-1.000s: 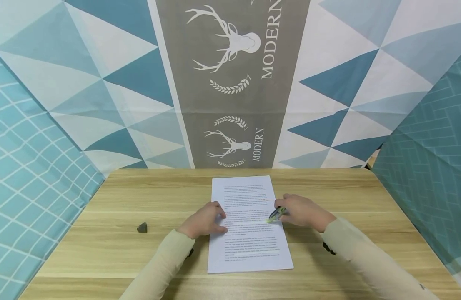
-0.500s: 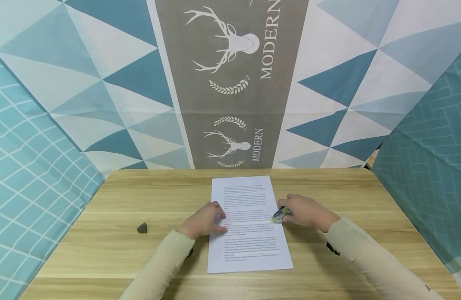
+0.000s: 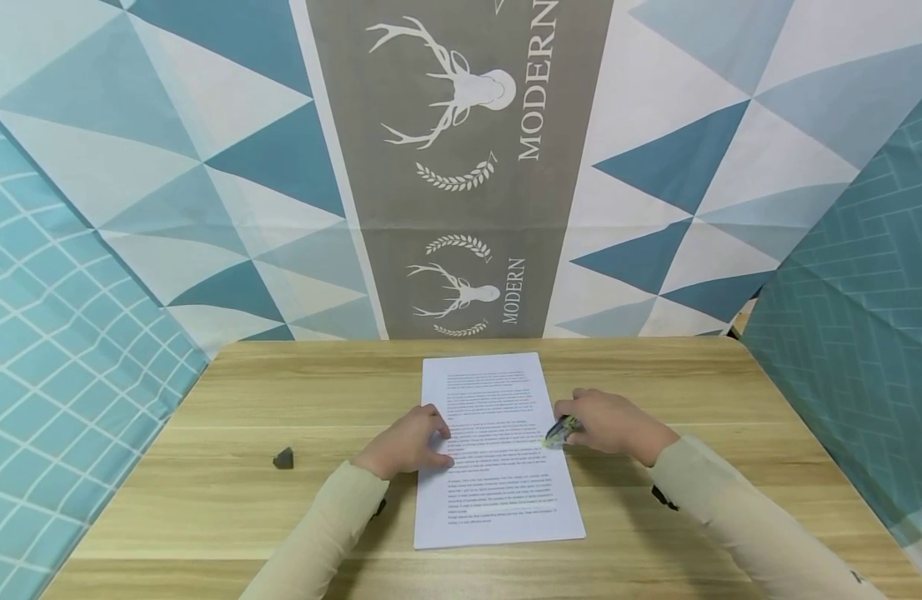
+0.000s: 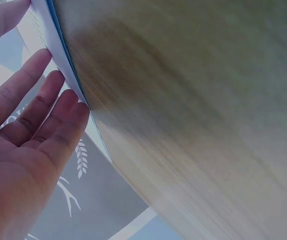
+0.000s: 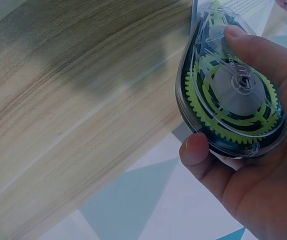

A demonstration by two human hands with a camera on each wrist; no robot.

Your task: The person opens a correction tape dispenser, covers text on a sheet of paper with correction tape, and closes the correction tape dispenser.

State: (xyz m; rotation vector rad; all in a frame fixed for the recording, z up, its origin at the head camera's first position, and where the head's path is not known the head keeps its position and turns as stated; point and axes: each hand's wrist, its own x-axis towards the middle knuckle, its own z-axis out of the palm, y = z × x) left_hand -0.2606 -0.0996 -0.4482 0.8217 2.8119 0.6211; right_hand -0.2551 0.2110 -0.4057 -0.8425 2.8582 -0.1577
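Note:
A stack of printed paper (image 3: 498, 533) lies on the wooden table, its sheets covered in lines of text. My left hand (image 3: 408, 440) rests on the stack's left edge; in the left wrist view its spread, relaxed fingers (image 4: 58, 130) touch the paper there. On the right side, my right hand (image 3: 607, 423) grips a correction tape dispenser (image 5: 233, 85) with a clear casing and a lime-green toothed wheel. The tip of the dispenser meets the page near the right ends of the text lines, about mid-height. Any tape beneath the tip is too small to make out.
A small dark grey piece (image 3: 284, 457), perhaps a cap, lies on the table (image 3: 206, 508) to the left of the left hand. Behind the table's far edge hangs a patterned cloth (image 3: 461, 192) with triangles and deer heads. Blue tiled-pattern sheets stand at both sides.
My right hand has shifted slightly to the right with the correction tape dispenser, toward the page's right edge, then stayed nearly still. The left hand and the paper stay in place.

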